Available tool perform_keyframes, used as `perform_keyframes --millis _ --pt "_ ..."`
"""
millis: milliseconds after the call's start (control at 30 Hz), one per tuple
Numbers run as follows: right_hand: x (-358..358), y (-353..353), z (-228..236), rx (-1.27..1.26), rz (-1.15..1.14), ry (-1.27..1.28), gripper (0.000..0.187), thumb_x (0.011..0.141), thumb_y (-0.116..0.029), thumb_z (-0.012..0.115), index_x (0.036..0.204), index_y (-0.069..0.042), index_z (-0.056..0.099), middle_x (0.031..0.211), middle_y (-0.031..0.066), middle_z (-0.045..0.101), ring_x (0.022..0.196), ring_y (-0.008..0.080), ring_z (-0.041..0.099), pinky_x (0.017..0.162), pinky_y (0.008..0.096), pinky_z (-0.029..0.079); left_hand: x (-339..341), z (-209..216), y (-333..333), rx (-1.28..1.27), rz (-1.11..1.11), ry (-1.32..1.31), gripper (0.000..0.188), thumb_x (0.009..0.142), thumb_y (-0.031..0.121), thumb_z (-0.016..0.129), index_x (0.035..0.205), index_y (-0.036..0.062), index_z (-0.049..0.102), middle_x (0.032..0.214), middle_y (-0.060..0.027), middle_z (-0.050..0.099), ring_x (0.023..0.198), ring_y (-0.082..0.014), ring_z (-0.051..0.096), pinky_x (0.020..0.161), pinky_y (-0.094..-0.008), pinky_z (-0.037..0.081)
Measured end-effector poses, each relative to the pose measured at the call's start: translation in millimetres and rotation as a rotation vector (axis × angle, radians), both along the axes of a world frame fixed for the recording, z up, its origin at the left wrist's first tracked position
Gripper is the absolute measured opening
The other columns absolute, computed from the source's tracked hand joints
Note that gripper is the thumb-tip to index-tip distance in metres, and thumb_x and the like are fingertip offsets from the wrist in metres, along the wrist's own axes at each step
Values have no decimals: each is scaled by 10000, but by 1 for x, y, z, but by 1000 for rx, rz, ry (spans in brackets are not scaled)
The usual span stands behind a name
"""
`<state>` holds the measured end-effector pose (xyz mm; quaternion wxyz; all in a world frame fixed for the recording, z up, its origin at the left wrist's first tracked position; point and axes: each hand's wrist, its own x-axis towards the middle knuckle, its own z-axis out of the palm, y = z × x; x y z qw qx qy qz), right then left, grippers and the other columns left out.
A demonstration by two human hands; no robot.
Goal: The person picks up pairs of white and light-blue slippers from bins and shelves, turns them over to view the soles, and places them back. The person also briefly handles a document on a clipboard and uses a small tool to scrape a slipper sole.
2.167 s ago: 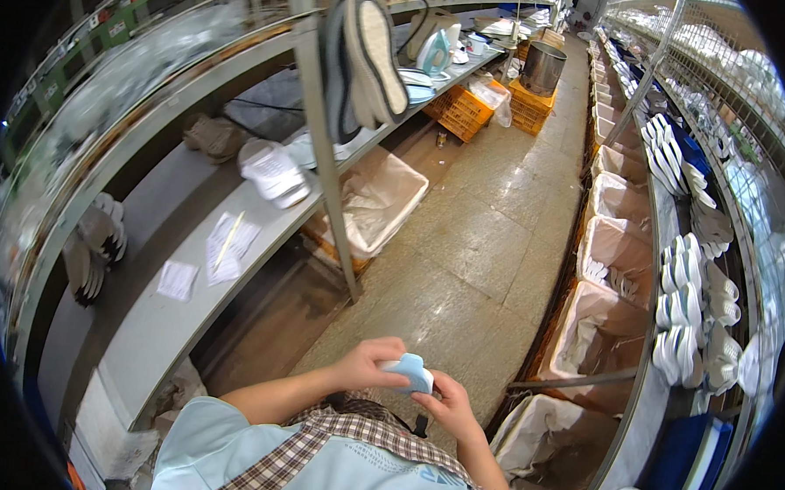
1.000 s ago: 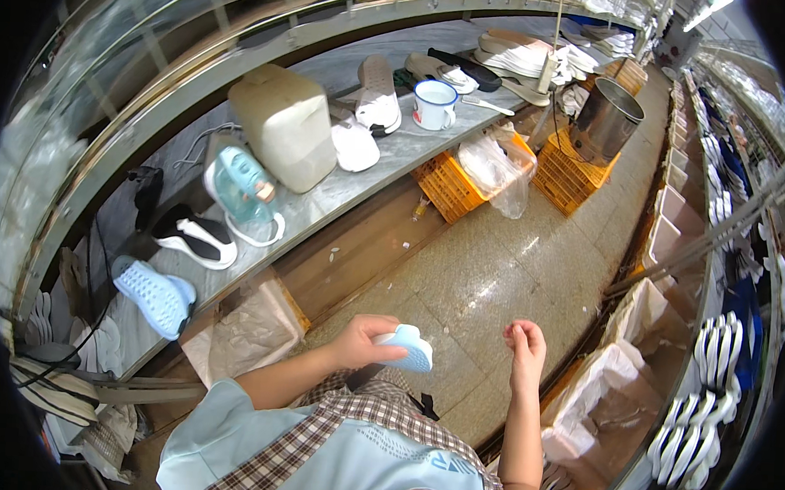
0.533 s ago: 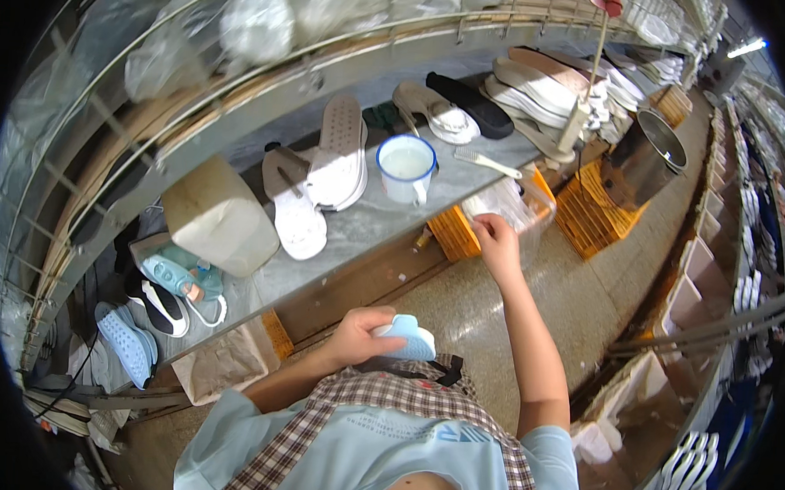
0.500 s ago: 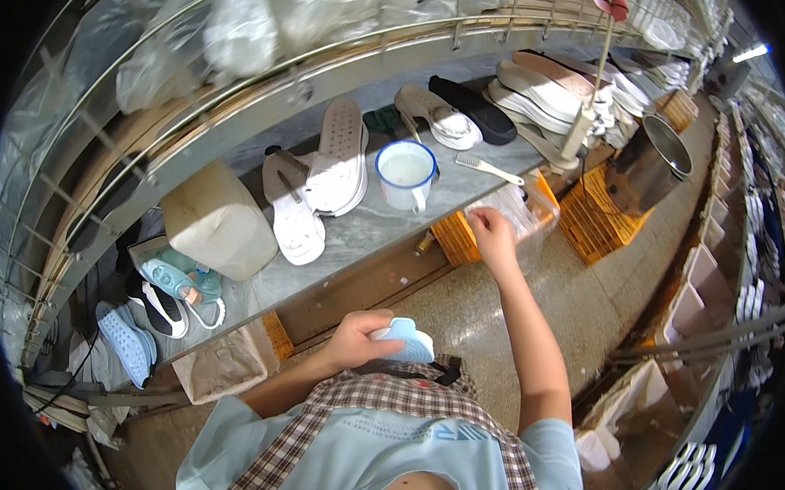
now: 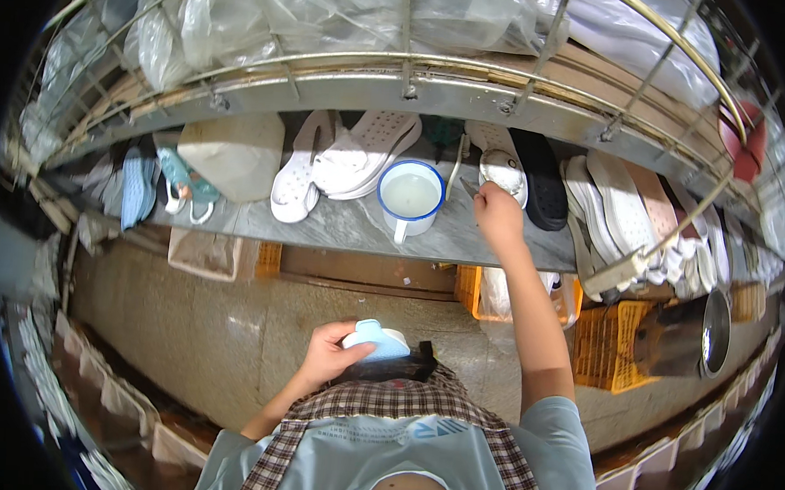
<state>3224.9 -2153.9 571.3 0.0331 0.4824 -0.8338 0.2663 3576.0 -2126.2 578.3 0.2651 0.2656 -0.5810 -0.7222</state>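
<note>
Low in front of my apron, my left hand (image 5: 325, 347) is closed around a small light blue and white shoe sole (image 5: 379, 342), thumb on top. My right hand (image 5: 501, 219) reaches over the bench, fingers pinched together; a thin grey tip sticks out from them, too little to name. Just beyond it, a round, shiny white dish (image 5: 503, 168) rests on a white sole. A blue-rimmed white mug (image 5: 402, 231) with cloudy liquid stands left of that hand. Between mug and dish lies a pale-handled brush (image 5: 455, 167). On the hand's right is a black sole (image 5: 542, 186).
White soles (image 5: 294, 184) and a cloudy plastic jug (image 5: 231, 159) are left of the mug; more soles (image 5: 618, 198) pile up at right. Above runs a wire rack (image 5: 409, 60) with plastic bags. An orange crate (image 5: 469, 292) and a metal bucket (image 5: 673, 336) stand below.
The view has swung to face the bench squarely. My right hand has moved from above the bagged crate to the dish and sole. My left hand keeps the light blue sole.
</note>
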Motion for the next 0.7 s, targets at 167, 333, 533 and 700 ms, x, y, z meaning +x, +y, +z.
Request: perform_keyframes --millis 167,333,533,700 --pt "-5 2 38 -30 418 -1211 188 896 -48 470 1080 -79 483 839 15 536 683 101 575 589 223 473 0 6 33 -17 114 -74 218 773 33 687 982 -15 645 815 0 612 733 -48 534 634 -201 429" --pt "12 -45 64 132 511 -529 118 786 -132 609 778 -19 576 709 54 599 647 182 598 541 303 462 13 10 47 -45 215 -90 195 764 38 694 948 -8 652 757 12 574 683 -48 508 594 -204 402" --pt "48 -86 56 445 565 319 130 691 -116 617 785 -35 654 834 146 649 822 310 626 668 411 501 34 14 57 -66 279 -68 207 749 42 702 943 -12 652 751 4 553 687 -60 503 600 -213 399" --pt "52 -86 68 402 549 456 95 698 -157 617 740 -72 614 777 128 618 802 322 597 669 419 471 51 23 57 -117 270 -65 228 740 38 703 957 -10 653 778 -9 561 701 -77 519 611 -222 408"
